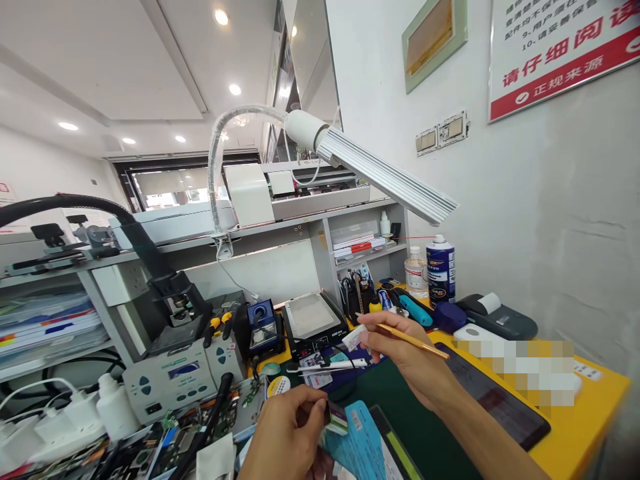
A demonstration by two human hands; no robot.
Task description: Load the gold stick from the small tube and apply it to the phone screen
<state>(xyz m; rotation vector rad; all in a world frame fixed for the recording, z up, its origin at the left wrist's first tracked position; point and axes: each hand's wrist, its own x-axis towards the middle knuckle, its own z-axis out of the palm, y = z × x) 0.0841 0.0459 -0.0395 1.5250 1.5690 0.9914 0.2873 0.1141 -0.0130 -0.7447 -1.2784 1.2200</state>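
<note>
Right hand (400,353) gripping one brush (413,341), left hand (287,433) (low) pinching one small block (337,418)

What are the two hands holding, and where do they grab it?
The right hand pinches a thin brush near its tip end. The left hand grips a small block by one end.

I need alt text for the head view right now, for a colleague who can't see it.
Over a cluttered electronics repair bench, the person's right hand holds a thin gold-coloured brush handle and a small white tag, while the left hand pinches a small dark chip-like part. A ribbed silver gooseneck lamp hangs above a yellow table.
</note>
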